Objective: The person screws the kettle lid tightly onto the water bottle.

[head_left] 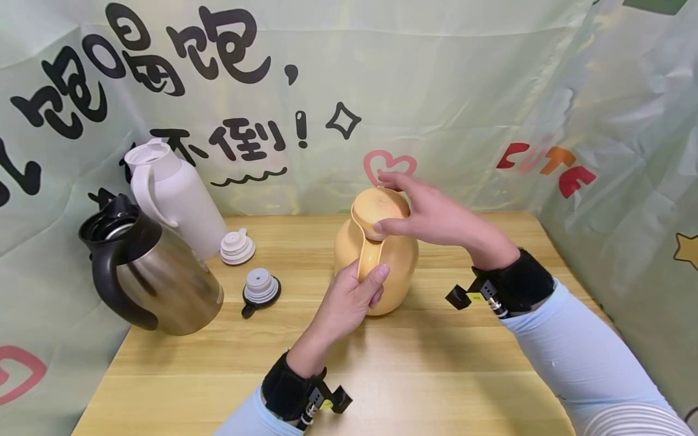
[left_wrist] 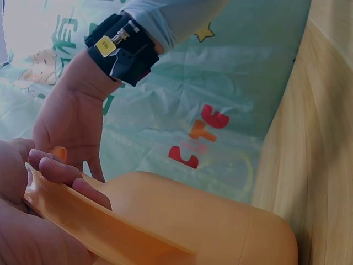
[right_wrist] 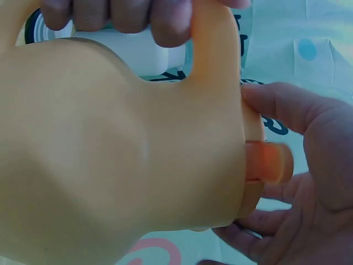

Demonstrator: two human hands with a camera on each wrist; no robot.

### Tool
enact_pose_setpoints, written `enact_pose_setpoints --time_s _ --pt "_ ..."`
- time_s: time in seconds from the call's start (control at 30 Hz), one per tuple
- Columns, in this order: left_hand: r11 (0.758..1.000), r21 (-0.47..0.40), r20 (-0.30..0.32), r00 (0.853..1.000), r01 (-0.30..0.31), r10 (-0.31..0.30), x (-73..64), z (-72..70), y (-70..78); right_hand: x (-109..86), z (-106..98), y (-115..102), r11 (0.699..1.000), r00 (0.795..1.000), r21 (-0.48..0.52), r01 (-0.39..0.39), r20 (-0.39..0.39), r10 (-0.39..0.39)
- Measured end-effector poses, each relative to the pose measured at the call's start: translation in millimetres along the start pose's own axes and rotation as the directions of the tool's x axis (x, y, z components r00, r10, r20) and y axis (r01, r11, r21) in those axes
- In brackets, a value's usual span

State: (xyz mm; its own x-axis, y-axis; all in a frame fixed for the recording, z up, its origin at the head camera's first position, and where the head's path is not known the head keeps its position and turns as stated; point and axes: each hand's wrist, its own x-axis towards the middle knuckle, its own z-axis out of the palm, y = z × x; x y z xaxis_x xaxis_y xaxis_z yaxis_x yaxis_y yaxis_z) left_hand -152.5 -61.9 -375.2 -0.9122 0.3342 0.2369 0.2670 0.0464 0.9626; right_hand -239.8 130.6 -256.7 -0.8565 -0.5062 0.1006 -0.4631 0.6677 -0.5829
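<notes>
In the head view, the pale-orange jug (head_left: 400, 272), smooth and round-bellied, stood on the wood-grained table (head_left: 463, 375). The left hand (head_left: 351, 297) curled its fingers round the handle (head_left: 369, 261); the right hand (head_left: 431, 212) pinched the flat, round lid (head_left: 382, 206), fingers and thumb spread. Left of the jug were a shiny steel jug (head_left: 169, 278), a white jug (head_left: 182, 194) and two stepped stoppers (head_left: 237, 247). In the left wrist view, the jug's handle looked broad and glossy. In the right wrist view, a tab (right_wrist: 268, 163) stuck out at the jug's top
</notes>
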Motion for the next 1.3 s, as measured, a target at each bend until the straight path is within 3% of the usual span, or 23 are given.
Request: enact_pose_setpoints --time_s 0.2,0.43,0.7,0.9,1.13,1.3 --pt "1.000 0.001 -0.003 1.000 0.006 -0.006 -0.3 0.0 1.7 2.1 7 -5 0.996 0.995 -0.064 -0.067 -0.080 0.061" --pt "1.000 -0.007 -0.007 1.000 0.005 -0.005 -0.2 1.0 2.7 2.4 12 -8 0.983 0.988 -0.118 -0.138 -0.091 0.127" --pt "1.000 0.000 -0.003 1.000 -0.008 0.008 0.2 1.0 2.2 1.3 1 -4 0.999 0.995 0.015 -0.032 -0.090 0.034" --pt "1.000 -0.008 0.000 1.000 -0.016 0.016 0.2 1.0 1.6 3.3 -4 -6 0.999 1.000 0.021 0.028 0.003 -0.028" --pt "1.000 -0.009 -0.003 1.000 -0.012 0.012 -0.4 1.2 1.1 7.3 -4 -8 1.000 0.999 0.013 0.001 0.043 -0.002" --pt "1.000 -0.004 0.000 1.000 -0.010 0.010 -0.1 1.0 1.0 10.7 -2 -9 0.999 1.000 -0.032 -0.017 0.017 0.018"
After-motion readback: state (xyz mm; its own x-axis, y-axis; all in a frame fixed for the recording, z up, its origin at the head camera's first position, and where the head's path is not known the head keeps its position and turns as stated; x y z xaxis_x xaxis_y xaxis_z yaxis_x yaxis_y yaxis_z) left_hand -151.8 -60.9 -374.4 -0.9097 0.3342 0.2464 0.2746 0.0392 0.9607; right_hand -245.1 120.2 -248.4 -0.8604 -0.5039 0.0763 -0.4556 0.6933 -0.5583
